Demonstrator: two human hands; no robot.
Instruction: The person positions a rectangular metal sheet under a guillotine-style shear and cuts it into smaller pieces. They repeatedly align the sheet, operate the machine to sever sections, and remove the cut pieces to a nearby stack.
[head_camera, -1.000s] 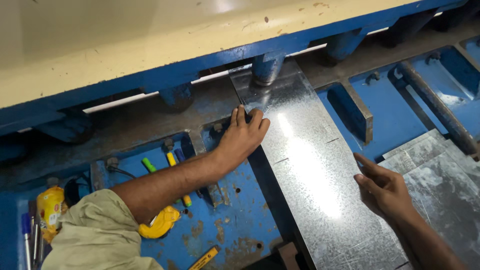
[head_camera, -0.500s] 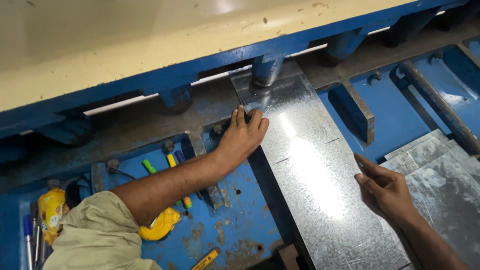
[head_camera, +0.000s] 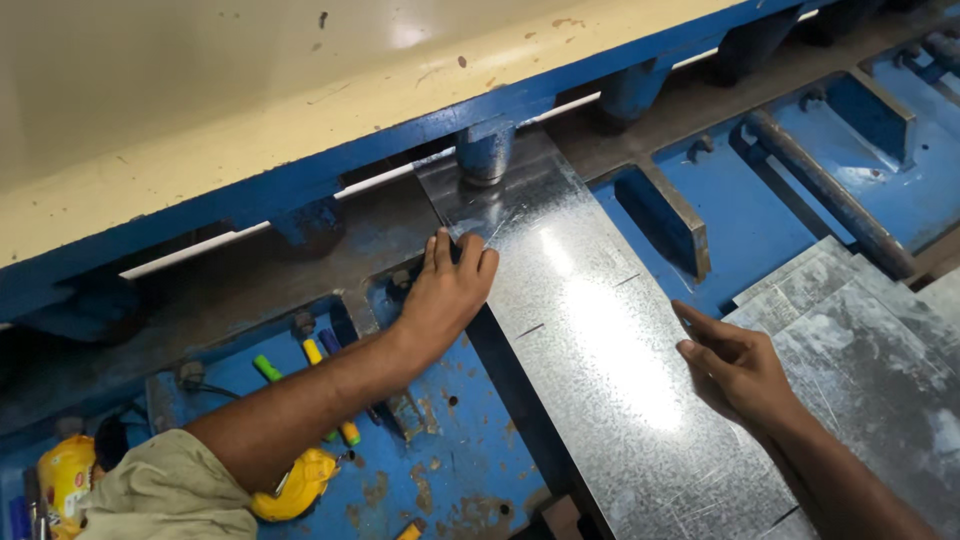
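A long galvanised metal sheet (head_camera: 590, 330) lies on the blue bed of a shearing machine, its far end under a round blue hold-down foot (head_camera: 484, 155). My left hand (head_camera: 445, 290) presses flat on the sheet's left edge, fingers together. My right hand (head_camera: 735, 365) rests against the sheet's right edge with fingers stretched out and holds nothing.
The cream and blue machine beam (head_camera: 300, 130) runs across the top. A stack of cut metal sheets (head_camera: 870, 340) lies at the right. Markers (head_camera: 330, 375), a yellow tape measure (head_camera: 300, 485) and a yellow packet (head_camera: 62, 480) sit at the lower left. Blue support arms (head_camera: 670, 215) stand right of the sheet.
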